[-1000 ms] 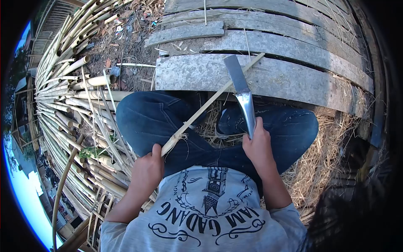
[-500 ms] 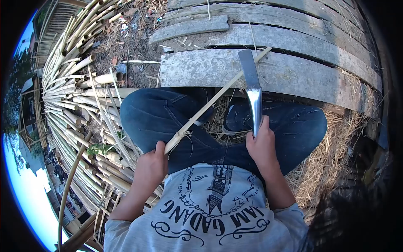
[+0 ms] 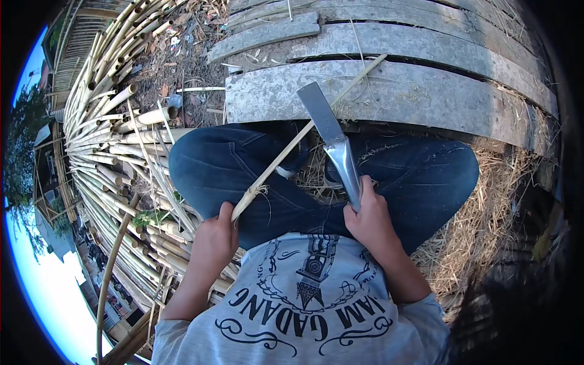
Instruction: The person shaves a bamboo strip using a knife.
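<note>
My left hand [image 3: 216, 235] is closed around the near end of a long, pale bamboo strip [image 3: 281, 157]. From there the strip slants up and right over my crossed legs, its far end lying on the grey planks. Curled shavings cling to it just above my grip. My right hand [image 3: 369, 214] grips the shiny metal handle of a broad-bladed chopping knife [image 3: 322, 111]. The dark, square-ended blade tilts up and to the left, crossing above the strip around its middle. Whether blade and strip touch I cannot tell.
A platform of weathered planks [image 3: 286, 88] lies in front of my knees. Many cut bamboo poles [image 3: 112, 176] are piled at the left. Straw-like shavings [image 3: 465, 243] cover the ground at the right. A leaning pole [image 3: 115, 255] rises at the lower left.
The knife has swung left, its blade now tilted across the strip instead of nearly upright. My right hand moved slightly left and down. My left hand still holds the strip.
</note>
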The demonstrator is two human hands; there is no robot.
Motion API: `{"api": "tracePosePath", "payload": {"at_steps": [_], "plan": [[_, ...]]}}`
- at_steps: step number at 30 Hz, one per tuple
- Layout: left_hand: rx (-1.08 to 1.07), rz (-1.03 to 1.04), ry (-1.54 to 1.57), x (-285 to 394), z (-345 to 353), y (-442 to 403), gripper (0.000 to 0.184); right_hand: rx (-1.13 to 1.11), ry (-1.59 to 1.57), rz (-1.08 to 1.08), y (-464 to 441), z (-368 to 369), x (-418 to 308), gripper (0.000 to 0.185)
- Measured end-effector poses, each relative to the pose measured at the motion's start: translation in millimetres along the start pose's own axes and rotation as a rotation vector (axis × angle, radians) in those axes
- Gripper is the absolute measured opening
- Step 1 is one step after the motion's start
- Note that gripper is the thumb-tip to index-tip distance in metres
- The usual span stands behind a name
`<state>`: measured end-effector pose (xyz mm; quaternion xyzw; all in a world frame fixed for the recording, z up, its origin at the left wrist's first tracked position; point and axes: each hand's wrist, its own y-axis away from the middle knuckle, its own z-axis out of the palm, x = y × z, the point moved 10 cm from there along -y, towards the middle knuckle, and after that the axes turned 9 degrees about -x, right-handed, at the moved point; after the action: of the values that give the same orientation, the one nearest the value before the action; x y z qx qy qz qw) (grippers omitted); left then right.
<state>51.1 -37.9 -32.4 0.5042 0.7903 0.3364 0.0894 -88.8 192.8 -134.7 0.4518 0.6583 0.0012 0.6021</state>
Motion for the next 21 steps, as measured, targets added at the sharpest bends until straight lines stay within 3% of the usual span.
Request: {"api": "tracePosePath", "payload": {"at_steps": [2, 8, 15, 20, 21], "plan": [[0.019, 0.007, -0.014, 1, 0, 2, 0.019, -0.101, 0.066, -0.025, -2, 8, -7, 0.042], [0.012, -0.034, 0.025, -2, 3, 4, 0.017, 0.219, 0.232, 0.053, -48, -76, 10, 0.036], [-0.002, 0.016, 0.002, 0, 1, -1, 0.019, -0.006, 0.160, 0.021, -9, -8, -7, 0.044], [0.011, -0.016, 0.091, -5, 1, 1, 0.015, 0.063, 0.218, 0.033, -25, -38, 5, 0.040], [0.016, -0.019, 0.091, -5, 0, 1, 0.015, 0.160, 0.170, 0.031, -31, -53, 8, 0.037]]}}
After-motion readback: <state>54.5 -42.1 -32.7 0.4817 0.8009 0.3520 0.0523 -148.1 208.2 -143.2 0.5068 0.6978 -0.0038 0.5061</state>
